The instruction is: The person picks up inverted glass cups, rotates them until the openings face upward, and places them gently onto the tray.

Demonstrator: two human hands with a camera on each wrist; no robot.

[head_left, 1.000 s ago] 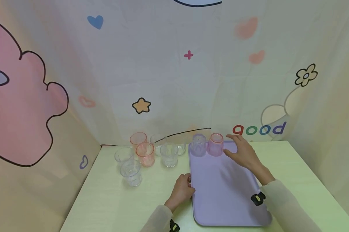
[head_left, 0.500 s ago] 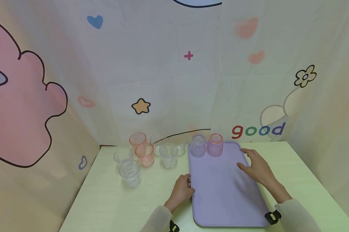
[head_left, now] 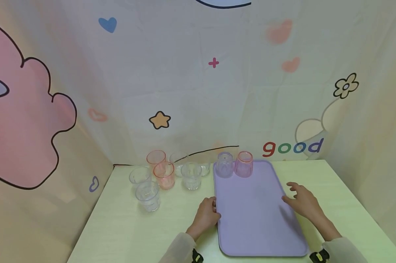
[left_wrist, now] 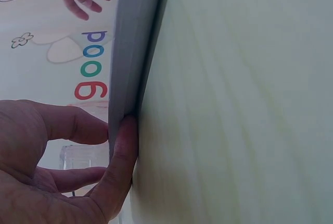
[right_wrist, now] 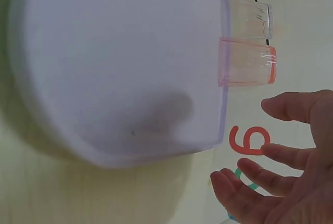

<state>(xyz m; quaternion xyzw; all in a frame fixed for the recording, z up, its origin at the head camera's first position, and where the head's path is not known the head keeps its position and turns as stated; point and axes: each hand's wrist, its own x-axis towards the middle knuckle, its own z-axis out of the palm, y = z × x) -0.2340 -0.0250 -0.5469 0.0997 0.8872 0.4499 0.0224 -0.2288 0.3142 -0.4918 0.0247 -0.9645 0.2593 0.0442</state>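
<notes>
Lilac tray (head_left: 254, 215) lies on the surface (head_left: 119, 233); pink cup (head_left: 244, 166) and clear cup (head_left: 225, 166) stand upside down side by side at its far edge. Left grip (head_left: 204, 215) pinches the tray's left edge. Right grip (head_left: 304, 202) hovers by the right edge, fingers loosely spread, holding nothing. Best guess at good handling: left pinch firm, tray flat, right fingers clear of both cups. Upright cups (head_left: 147, 197) sit left of the tray.

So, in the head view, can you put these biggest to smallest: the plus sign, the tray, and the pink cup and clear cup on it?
1. Tray
2. Pink cup and clear cup: too alike to rank
3. Plus sign
</notes>
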